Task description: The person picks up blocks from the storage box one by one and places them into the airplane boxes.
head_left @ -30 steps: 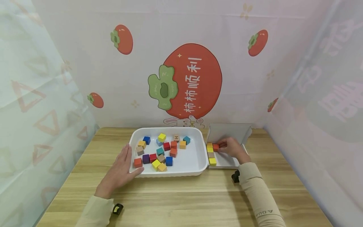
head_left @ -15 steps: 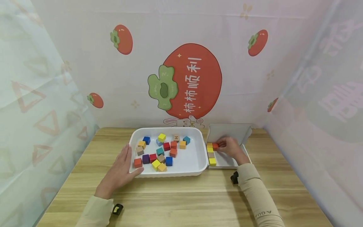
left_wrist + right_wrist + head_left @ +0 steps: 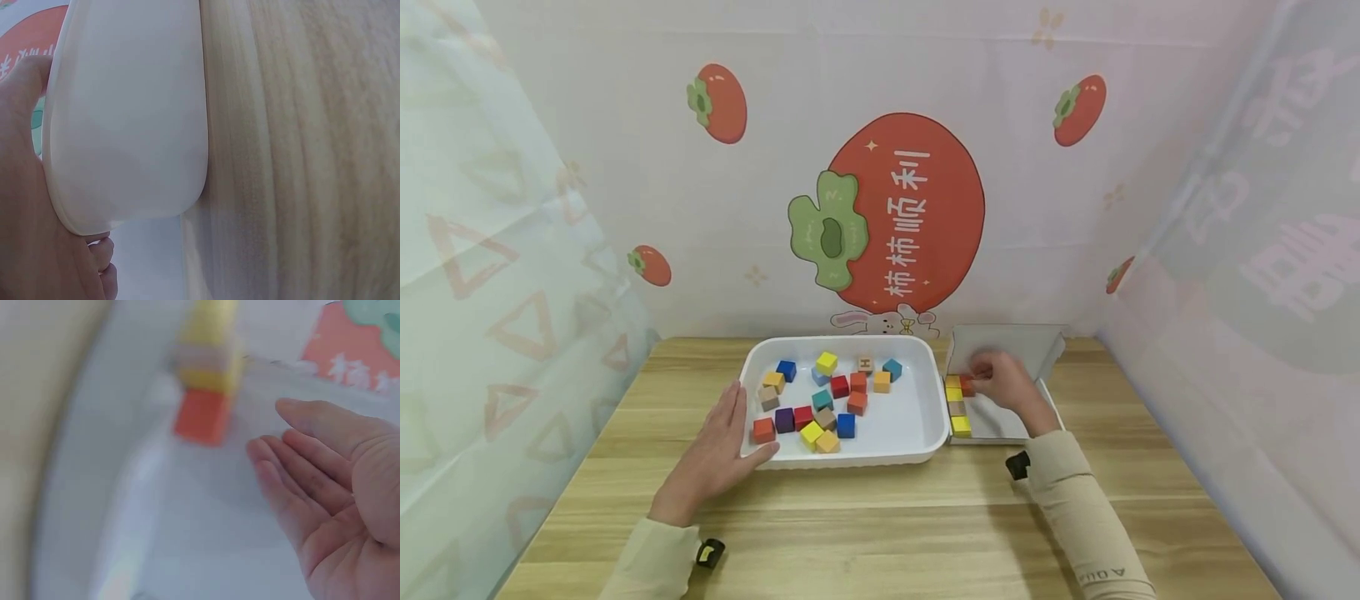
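Observation:
My left hand (image 3: 711, 446) rests against the left end of a white tray (image 3: 865, 460), fingers straight along its side and thumb at the front corner. Several coloured wooden cubes lie scattered in the tray. My right hand (image 3: 1009, 385) is over a shallow white box (image 3: 996, 425), its fingers loosely bent with nothing between them. Just left of those fingers an orange-red cube (image 3: 200, 417) sits on the box floor, apart from the hand in the right wrist view. Along the box's left wall runs a column of cubes, including a yellow cube (image 3: 961, 427) and a tan cube (image 3: 957, 408).
Behind the box its raised lid (image 3: 1022, 343) leans toward the patterned backdrop (image 3: 745, 200). The tray and box stand side by side at the back of the wooden table (image 3: 865, 533). Cloth walls close off both sides.
My right hand has let go of the orange-red cube, which shifted slightly left against the column, and the fingers have lifted off it. The left hand stays in place.

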Tool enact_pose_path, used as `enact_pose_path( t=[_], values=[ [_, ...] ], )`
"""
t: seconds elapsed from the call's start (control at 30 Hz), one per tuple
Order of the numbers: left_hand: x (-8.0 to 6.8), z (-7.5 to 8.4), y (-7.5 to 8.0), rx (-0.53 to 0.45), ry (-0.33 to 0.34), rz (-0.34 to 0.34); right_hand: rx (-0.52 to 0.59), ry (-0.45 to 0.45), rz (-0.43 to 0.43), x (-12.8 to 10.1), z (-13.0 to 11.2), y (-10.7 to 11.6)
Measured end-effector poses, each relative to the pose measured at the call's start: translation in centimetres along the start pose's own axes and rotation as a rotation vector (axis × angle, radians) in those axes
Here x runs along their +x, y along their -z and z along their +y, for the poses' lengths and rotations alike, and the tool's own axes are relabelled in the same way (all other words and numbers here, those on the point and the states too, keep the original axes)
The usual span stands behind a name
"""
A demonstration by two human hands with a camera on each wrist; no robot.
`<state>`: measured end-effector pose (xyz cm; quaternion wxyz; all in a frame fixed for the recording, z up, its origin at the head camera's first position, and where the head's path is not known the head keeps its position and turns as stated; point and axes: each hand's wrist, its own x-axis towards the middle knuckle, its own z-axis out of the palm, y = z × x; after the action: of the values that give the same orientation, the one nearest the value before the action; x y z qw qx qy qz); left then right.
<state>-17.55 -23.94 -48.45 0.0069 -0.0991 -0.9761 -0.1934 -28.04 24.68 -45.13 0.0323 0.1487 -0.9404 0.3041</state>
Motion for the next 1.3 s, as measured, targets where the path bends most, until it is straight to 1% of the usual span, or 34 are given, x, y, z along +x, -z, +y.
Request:
enact_pose_path(
  t=[0.23,0.4,0.63,0.83,0.97,1.03,1.1,1.3],
  values=[
    [-0.1,0.1,0.0,0.000,0.000,0.005,-0.027,0.063,-0.077,0.6,-4.4,1.7],
    [-0.1,0.1,0.0,0.007,-0.001,0.008,-0.037,0.075,-0.117,1.8,-7.2,1.9],
    [-0.1,0.0,-0.1,0.006,0.002,0.009,-0.040,0.096,-0.139,3.3,-9.9,1.0],
    [-0.2,0.0,0.0,0.006,0.000,0.008,-0.030,0.105,-0.124,5.3,-11.2,-0.1],
    [-0.2,0.0,0.1,0.005,-0.001,0.008,-0.037,0.105,-0.120,6.6,-11.6,-1.3],
    [-0.2,0.0,0.1,0.007,-0.001,0.010,-0.050,0.084,-0.122,7.2,-11.6,-2.1],
    [-0.2,-0.1,0.0,0.006,-0.001,0.009,-0.047,0.031,-0.127,7.8,-11.5,-2.9],
    [-0.3,-0.1,0.0,0.006,0.008,0.000,-0.049,-0.187,-0.148,8.7,-11.0,-4.9]
  ],
)
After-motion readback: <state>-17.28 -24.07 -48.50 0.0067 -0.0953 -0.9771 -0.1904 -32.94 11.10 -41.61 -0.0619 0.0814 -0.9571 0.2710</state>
